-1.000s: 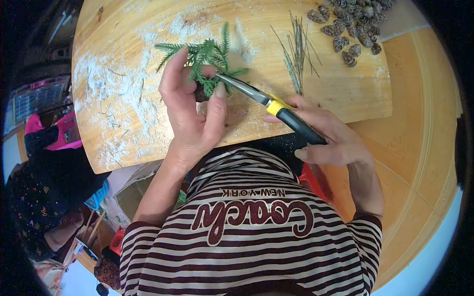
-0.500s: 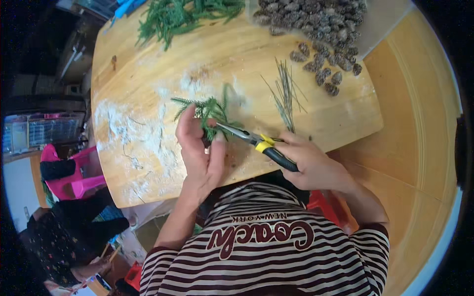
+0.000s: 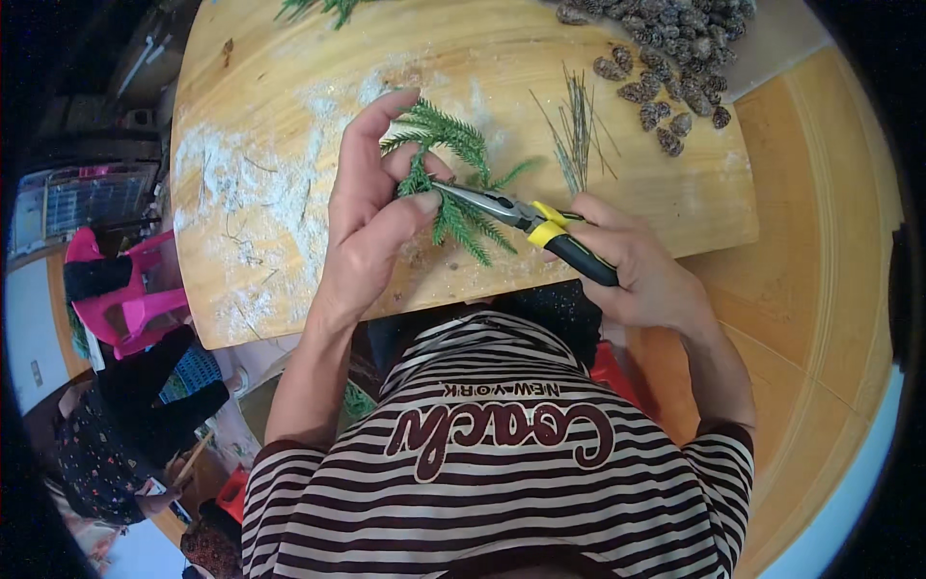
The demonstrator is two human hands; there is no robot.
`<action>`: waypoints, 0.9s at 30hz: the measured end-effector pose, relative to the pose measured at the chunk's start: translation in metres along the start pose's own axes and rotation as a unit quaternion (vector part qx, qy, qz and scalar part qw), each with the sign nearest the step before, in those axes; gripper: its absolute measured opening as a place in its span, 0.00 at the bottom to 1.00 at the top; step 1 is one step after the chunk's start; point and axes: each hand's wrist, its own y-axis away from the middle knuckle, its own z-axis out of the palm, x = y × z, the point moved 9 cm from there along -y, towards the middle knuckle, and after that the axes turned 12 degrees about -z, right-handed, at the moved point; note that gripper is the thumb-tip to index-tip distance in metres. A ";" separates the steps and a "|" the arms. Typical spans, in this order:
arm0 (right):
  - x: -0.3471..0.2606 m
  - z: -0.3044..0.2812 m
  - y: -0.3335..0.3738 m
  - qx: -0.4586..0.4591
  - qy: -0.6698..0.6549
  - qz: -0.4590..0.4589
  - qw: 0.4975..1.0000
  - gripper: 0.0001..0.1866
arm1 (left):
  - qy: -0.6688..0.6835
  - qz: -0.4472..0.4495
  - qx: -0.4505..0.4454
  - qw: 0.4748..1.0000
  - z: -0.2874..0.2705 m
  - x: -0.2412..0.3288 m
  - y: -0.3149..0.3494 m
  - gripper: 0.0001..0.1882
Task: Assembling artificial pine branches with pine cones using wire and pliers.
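Observation:
My left hand (image 3: 371, 198) pinches a green artificial pine sprig (image 3: 463, 140) at its middle, thumb and fingers closed round the stem while the needled twigs fan out to the right. Wrapped round the black and yellow handles of long-nose pliers (image 3: 511, 210) is my right hand (image 3: 641, 261). The metal tip of the pliers meets the sprig right beside my left thumb. What exactly lies between the jaws is too small to make out. Just beyond the pliers, a small bundle of thin wire stems (image 3: 579, 135) rests on the wooden table (image 3: 338, 48).
Brown pine cones (image 3: 666, 92) are heaped at the far right, several lying loose. More green sprigs (image 3: 328, 8) show at the far edge. White powder (image 3: 289, 193) and bits of wire cover the table's left part. A pink stool (image 3: 125, 299) and another person (image 3: 106, 444) are at the left.
Both hands, with sprig and pliers, have moved slightly away from my body. The sprig has turned, its twigs now pointing more to the right. The view has shifted, so less of the far table shows.

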 end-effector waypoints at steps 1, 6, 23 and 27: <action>-0.001 0.000 -0.001 -0.010 0.004 0.005 1.000 0.20 | -0.005 0.001 -0.013 1.000 -0.001 -0.001 0.000 0.39; -0.006 -0.001 -0.003 0.003 0.007 -0.028 1.000 0.22 | 0.017 -0.016 -0.038 0.999 -0.001 -0.012 0.001 0.38; 0.004 -0.003 -0.002 -0.001 -0.066 -0.019 0.998 0.24 | 0.098 -0.074 -0.068 0.990 -0.008 -0.027 -0.006 0.40; 0.004 0.001 -0.006 -0.010 -0.064 -0.034 0.997 0.24 | 0.125 -0.091 -0.061 0.986 -0.005 -0.033 -0.005 0.36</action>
